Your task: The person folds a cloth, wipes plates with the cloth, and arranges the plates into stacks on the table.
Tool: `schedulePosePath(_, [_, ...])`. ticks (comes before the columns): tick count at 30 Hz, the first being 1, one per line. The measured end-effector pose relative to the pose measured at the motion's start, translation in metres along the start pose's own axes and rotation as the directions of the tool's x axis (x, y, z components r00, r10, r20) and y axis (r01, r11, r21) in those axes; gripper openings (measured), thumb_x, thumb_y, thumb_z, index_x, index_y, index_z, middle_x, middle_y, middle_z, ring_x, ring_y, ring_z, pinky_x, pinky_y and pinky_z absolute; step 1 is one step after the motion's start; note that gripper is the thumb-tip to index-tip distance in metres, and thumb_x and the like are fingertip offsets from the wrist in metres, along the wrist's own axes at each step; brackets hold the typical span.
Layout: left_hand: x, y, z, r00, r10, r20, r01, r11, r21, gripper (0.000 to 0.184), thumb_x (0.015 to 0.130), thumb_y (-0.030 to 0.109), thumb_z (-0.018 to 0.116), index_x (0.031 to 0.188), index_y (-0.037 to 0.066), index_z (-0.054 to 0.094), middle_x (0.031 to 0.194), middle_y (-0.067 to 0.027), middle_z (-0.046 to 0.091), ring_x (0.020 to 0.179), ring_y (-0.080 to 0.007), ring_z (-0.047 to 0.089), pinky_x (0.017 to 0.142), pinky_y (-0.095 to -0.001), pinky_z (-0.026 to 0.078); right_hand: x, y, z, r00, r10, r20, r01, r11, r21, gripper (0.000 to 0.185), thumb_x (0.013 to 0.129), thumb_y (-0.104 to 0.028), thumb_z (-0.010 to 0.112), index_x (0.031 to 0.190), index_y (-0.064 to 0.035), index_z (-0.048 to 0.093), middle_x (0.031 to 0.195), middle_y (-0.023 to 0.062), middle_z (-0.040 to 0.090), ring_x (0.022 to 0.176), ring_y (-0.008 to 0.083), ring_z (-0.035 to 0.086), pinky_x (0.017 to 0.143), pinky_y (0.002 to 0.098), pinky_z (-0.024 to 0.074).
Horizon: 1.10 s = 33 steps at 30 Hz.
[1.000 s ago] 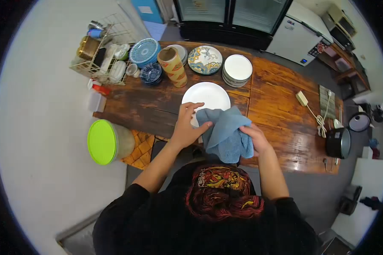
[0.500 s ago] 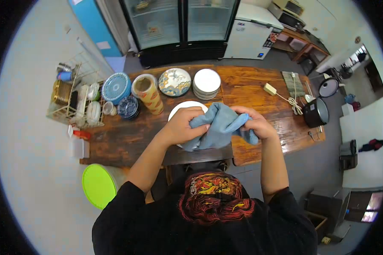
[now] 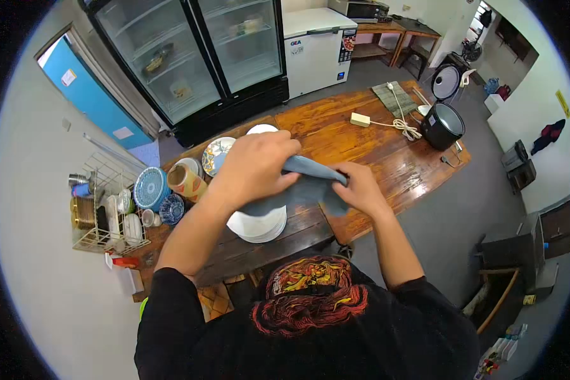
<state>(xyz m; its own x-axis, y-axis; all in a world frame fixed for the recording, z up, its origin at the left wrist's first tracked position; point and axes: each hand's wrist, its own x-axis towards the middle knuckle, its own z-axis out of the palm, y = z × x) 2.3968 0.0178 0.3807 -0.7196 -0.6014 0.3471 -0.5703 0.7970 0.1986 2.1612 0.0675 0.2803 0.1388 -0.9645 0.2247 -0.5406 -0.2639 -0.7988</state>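
A blue-grey cloth (image 3: pixel 307 190) is stretched between my two hands, its lower part smeared by motion. My left hand (image 3: pixel 259 161) grips its left end, fingers closed over the top. At the other end my right hand (image 3: pixel 358 187) pinches the cloth between thumb and fingers. Below the left hand, a stack of white bowls or plates (image 3: pixel 259 227) stands on the wooden table (image 3: pixel 297 225), partly covered by hand and cloth. Behind that hand, a white plate (image 3: pixel 263 128) and a patterned plate (image 3: pixel 216 153) show only in part.
To the left stand a patterned cylinder (image 3: pixel 187 182), blue lidded container (image 3: pixel 151 189), dark blue bowls (image 3: pixel 171 209) and a dish rack (image 3: pixel 111 215). On the right lie a power strip (image 3: pixel 360 120) with its cord and a black pot (image 3: pixel 443 126). A glass-door fridge (image 3: pixel 190 63) stands behind.
The bunched cloth has been spread and pulled out between my hands, which are raised a little. My view has turned to the right, and more of the white stack shows.
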Motion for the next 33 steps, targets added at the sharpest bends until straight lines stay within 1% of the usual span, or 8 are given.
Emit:
schedulePosePath(5, [0.036,-0.015,0.021,1.000,0.020,0.020,-0.023,0.989,0.143,0.016,0.077,0.020,0.069,0.085,0.007,0.063,0.086,-0.0078,0.062,0.083,-0.0288,0.062,0.074,-0.0379,0.050,-0.002,0.067,-0.068,0.999,0.033,-0.040,-0.040,0.977,-0.208,0.030,0.073,0.004,0.062,0.100,-0.0004,0.071,0.095,0.0116,0.072,0.079,0.0300,0.066,0.072,0.0343,0.0525])
schedulePosePath(8, [0.058,-0.031,0.068,0.998,0.009,0.064,-0.020,0.983,0.183,0.015,0.078,0.019,0.069,0.086,0.007,0.064,0.087,-0.0080,0.062,0.085,-0.0284,0.062,0.075,-0.0376,0.050,-0.006,0.116,-0.111,0.992,-0.015,-0.129,-0.012,0.978,-0.209,0.026,0.072,0.005,0.064,0.097,0.0008,0.071,0.090,0.0085,0.071,0.071,0.0228,0.062,0.065,0.0303,0.0492])
schedulePosePath(13, [0.105,-0.060,0.179,0.984,-0.041,0.171,0.044,0.999,-0.017,0.012,0.081,0.017,0.065,0.088,0.008,0.066,0.090,-0.0084,0.062,0.083,-0.0285,0.062,0.075,-0.0381,0.050,0.010,0.177,-0.181,0.944,0.318,0.084,-0.299,0.937,-0.182,0.024,0.076,-0.003,0.068,0.100,-0.0019,0.072,0.092,0.0089,0.072,0.076,0.0271,0.065,0.069,0.0343,0.0513])
schedulePosePath(18, [0.138,-0.057,0.273,0.943,-0.240,0.230,0.218,0.969,0.114,0.025,0.082,0.012,0.061,0.106,0.011,0.067,0.101,-0.0056,0.063,0.094,-0.0263,0.060,0.080,-0.0380,0.048,0.027,0.287,-0.201,0.997,0.036,0.074,-0.001,0.905,-0.425,0.023,0.075,-0.002,0.069,0.097,-0.0068,0.074,0.091,0.0045,0.070,0.079,0.0245,0.063,0.073,0.0337,0.0505])
schedulePosePath(22, [0.120,-0.009,0.327,0.974,-0.191,-0.125,0.215,0.952,0.218,0.024,0.084,0.017,0.057,0.106,0.013,0.066,0.102,-0.0029,0.062,0.099,-0.0252,0.058,0.086,-0.0376,0.045,0.008,0.346,-0.189,0.994,-0.090,-0.070,0.052,0.904,-0.425,0.025,0.073,-0.003,0.070,0.095,-0.0122,0.075,0.095,0.0018,0.067,0.089,0.0240,0.061,0.079,0.0343,0.0499])
schedulePosePath(26, [0.041,0.031,0.415,0.923,-0.345,0.169,0.316,0.933,0.174,0.028,0.083,0.017,0.059,0.110,0.017,0.065,0.118,-0.0017,0.057,0.105,-0.0245,0.056,0.092,-0.0369,0.043,-0.070,0.429,-0.147,0.989,0.106,0.101,-0.054,0.904,-0.424,0.029,0.070,-0.005,0.071,0.098,-0.0134,0.074,0.104,0.0031,0.064,0.098,0.0274,0.059,0.085,0.0367,0.0498])
schedulePosePath(30, [-0.014,0.071,0.442,0.737,-0.439,0.514,0.461,0.883,0.093,0.033,0.086,0.013,0.060,0.119,0.015,0.065,0.120,-0.0079,0.059,0.105,-0.0290,0.057,0.092,-0.0383,0.047,-0.145,0.486,-0.126,0.903,0.228,0.363,-0.042,0.890,-0.453,0.029,0.072,-0.008,0.072,0.101,-0.0093,0.072,0.104,0.0072,0.064,0.096,0.0305,0.059,0.083,0.0399,0.0505])
schedulePosePath(33, [-0.037,0.070,0.468,0.529,-0.589,0.611,0.783,0.617,-0.082,0.034,0.087,0.010,0.059,0.121,0.008,0.062,0.119,-0.0127,0.058,0.100,-0.0359,0.059,0.090,-0.0402,0.048,-0.149,0.489,-0.123,0.889,0.428,0.165,-0.384,0.891,-0.242,0.027,0.074,-0.007,0.072,0.101,-0.0037,0.071,0.099,0.0126,0.064,0.086,0.0272,0.061,0.078,0.0355,0.0508])
